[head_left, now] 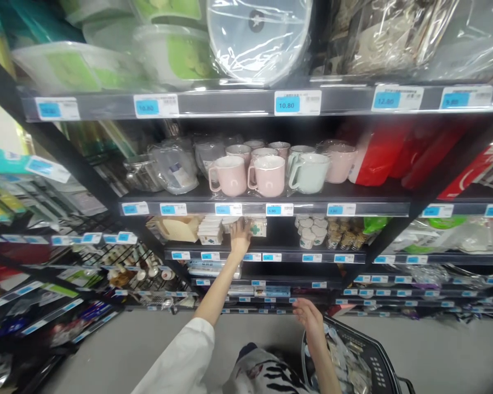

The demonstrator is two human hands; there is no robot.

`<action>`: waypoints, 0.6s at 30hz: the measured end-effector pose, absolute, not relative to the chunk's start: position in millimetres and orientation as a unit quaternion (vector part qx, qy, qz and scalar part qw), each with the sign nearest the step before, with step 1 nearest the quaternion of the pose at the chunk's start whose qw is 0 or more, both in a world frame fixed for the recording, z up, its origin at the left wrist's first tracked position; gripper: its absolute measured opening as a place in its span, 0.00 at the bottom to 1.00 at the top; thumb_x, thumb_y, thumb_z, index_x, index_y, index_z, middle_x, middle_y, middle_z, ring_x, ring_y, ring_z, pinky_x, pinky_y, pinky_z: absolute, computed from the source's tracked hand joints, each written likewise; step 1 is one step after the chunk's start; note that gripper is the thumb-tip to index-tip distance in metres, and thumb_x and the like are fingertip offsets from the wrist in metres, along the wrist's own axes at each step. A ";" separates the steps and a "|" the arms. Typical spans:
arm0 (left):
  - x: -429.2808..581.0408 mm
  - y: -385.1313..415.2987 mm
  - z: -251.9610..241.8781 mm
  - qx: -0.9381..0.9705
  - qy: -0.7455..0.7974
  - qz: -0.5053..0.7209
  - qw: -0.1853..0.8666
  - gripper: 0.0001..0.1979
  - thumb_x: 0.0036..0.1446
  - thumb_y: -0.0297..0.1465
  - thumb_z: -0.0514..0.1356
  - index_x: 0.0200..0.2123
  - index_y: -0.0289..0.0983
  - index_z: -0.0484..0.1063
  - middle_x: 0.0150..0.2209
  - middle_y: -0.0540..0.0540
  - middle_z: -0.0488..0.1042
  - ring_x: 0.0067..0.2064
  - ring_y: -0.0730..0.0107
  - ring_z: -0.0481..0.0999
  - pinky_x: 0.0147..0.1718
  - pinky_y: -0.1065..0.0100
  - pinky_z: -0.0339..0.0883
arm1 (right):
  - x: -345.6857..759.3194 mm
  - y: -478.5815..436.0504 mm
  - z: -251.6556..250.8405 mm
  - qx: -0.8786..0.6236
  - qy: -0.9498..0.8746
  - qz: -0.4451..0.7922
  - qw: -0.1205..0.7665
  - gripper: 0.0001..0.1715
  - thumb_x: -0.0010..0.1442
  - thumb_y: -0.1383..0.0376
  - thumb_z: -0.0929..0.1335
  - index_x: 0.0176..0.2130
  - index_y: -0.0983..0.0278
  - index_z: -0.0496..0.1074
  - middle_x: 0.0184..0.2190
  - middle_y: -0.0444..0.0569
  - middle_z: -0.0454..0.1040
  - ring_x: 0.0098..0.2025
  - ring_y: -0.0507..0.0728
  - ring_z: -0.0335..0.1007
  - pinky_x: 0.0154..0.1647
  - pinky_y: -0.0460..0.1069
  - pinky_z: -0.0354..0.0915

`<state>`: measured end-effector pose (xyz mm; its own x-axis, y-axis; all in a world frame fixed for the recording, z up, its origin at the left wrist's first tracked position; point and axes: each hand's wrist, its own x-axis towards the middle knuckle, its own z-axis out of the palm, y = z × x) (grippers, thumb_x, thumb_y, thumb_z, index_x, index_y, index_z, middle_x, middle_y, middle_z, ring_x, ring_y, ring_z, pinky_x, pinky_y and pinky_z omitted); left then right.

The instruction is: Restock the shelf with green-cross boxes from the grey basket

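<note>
Reaching up with the left hand [240, 235], curled against a small green-marked box [258, 227] on the shelf [287, 256] under the mugs [268, 175]; cannot tell whether truly gripped. Hovering the right hand [309, 317], open and empty, over the shopping basket [378, 361]. Could topple the stacked white boxes [210, 231] just beside if dragged out carelessly.

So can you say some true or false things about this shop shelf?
1. The left hand reaches up to the small boxes on the shelf below the mugs. True.
2. The right hand holds a mug. False: it holds nothing and is open above the basket.
3. Every mug is pink. False: one front mug, the green mug, is pale green.
4. The price tags are blue and white. True.
5. The basket is empty. False: packets lie in it.
</note>
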<state>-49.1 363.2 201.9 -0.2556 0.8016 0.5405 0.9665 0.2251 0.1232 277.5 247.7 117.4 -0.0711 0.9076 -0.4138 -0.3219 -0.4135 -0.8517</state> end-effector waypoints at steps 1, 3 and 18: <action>-49.0 364.3 203.2 -0.584 -0.760 -0.212 0.191 0.29 0.60 0.26 0.61 0.65 0.40 0.67 0.66 0.33 0.61 0.61 0.40 0.64 0.59 0.43 0.62 | 277.2 247.7 117.2 -0.506 -0.291 0.672 0.455 0.26 0.37 0.49 0.81 0.33 0.61 0.82 0.32 0.51 0.84 0.31 0.58 0.76 0.30 0.47 0.68; -48.6 366.7 204.5 -0.593 -0.756 -0.194 0.197 0.28 0.60 0.25 0.59 0.64 0.40 0.68 0.64 0.33 0.63 0.60 0.41 0.65 0.57 0.45 0.64 | 277.5 247.7 117.3 -0.506 -0.292 0.673 0.454 0.26 0.36 0.49 0.81 0.33 0.61 0.82 0.32 0.51 0.84 0.31 0.58 0.76 0.30 0.47 0.68; -44.0 401.1 192.3 -0.626 -0.748 -0.158 0.154 0.39 0.48 0.11 0.54 0.65 0.30 0.60 0.57 0.33 0.70 0.64 0.49 0.68 0.64 0.52 0.63 | 287.5 250.7 119.5 -0.509 -0.283 0.657 0.478 0.23 0.40 0.51 0.79 0.34 0.62 0.82 0.32 0.52 0.84 0.30 0.57 0.77 0.30 0.47 0.68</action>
